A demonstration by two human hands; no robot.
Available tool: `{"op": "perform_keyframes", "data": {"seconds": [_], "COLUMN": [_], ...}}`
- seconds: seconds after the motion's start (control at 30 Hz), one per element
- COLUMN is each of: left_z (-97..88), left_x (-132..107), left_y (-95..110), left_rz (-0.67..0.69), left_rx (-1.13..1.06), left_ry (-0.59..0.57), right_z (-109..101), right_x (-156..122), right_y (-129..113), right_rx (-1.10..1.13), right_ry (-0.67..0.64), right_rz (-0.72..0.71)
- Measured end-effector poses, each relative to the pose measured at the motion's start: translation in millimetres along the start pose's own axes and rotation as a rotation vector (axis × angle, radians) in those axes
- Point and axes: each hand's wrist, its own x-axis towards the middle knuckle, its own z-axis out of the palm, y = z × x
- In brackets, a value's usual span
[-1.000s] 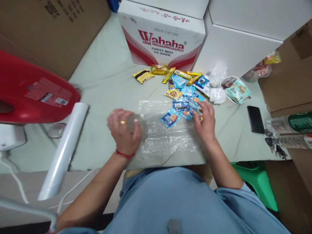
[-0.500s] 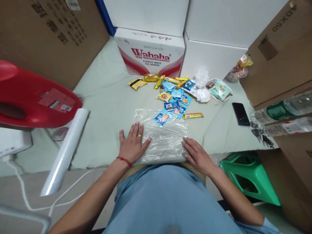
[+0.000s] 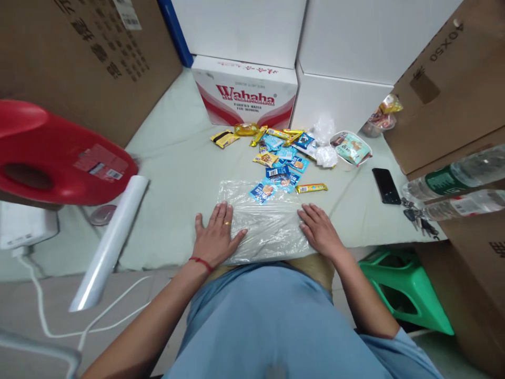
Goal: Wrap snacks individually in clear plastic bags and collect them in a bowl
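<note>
A clear plastic bag lies flat at the front edge of the cloth-covered table. On its left edge rests my left hand, palm down, fingers stretched and thumb spread over the plastic. My right hand lies flat on the bag's right edge with its fingers out. Neither hand grips anything. Just beyond, a blue snack packet overlaps the bag's far edge. A yellow snack bar is beside it, and several blue and yellow packets are heaped farther back.
Behind the snacks stands a Wahaha water box. To the left are a red jug and a white roll jutting over the edge. At right lie a phone, keys and plastic bottles. A green stool is below.
My right hand has slid forward along the bag's right edge, and the plastic there looks flatter. My left hand stays nearly in place. The view has shifted slightly.
</note>
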Motion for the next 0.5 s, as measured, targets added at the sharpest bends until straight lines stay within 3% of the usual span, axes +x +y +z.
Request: {"op": "perform_keyframes", "data": {"seconds": [0.13, 0.3, 0.4, 0.5], "left_z": [2.4, 5.6, 6.9, 7.3], "left_x": [1, 1, 1, 2], "left_y": [-1, -1, 0, -1], "left_rz": [-0.001, 0.0, 0.009, 0.029], "left_rx": [0.03, 0.057, 0.05, 0.033], "left_ry": [-0.013, 0.007, 0.027, 0.037], "right_z": [-5, -9, -22, -44], "right_x": [-36, -65, -61, -37], "right_y": [28, 36, 34, 28], "right_rx": [0.023, 0.103, 0.148, 0.143], "right_ry": [0.078, 0.131, 0.193, 0.306], "right_rz": [0.092, 0.103, 0.128, 0.16]}}
